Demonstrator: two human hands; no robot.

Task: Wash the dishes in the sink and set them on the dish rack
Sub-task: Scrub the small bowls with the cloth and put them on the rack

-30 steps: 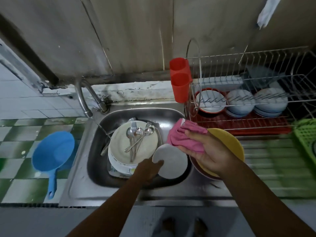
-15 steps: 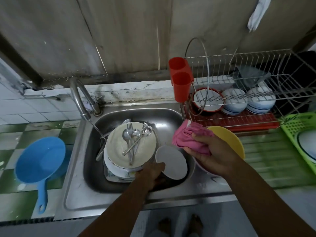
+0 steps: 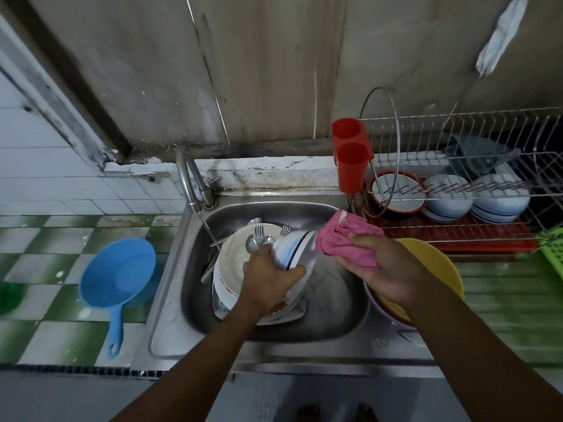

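Blurring bowl point(image 3: 294, 249) partly hidden by left hand point(image 3: 268, 277).

Steel counter point(image 3: 304, 357), dull and water-spotted, under dim, flat light. Behind it: grey panel wall point(image 3: 274, 71), stained, with vertical seams, a chipped white ledge point(image 3: 274, 172) along its foot and a white cloth point(image 3: 499, 38) hanging high toward the right. Left of it: white tile wall point(image 3: 45, 178) above a green-and-white chequered tile surface point(image 3: 61, 330), on which a blue dipper point(image 3: 117, 272) lies, handle toward the viewer; right of it: green ribbed surface point(image 3: 511, 300), blurred; in front of and below it: plain grey floor point(image 3: 61, 397).
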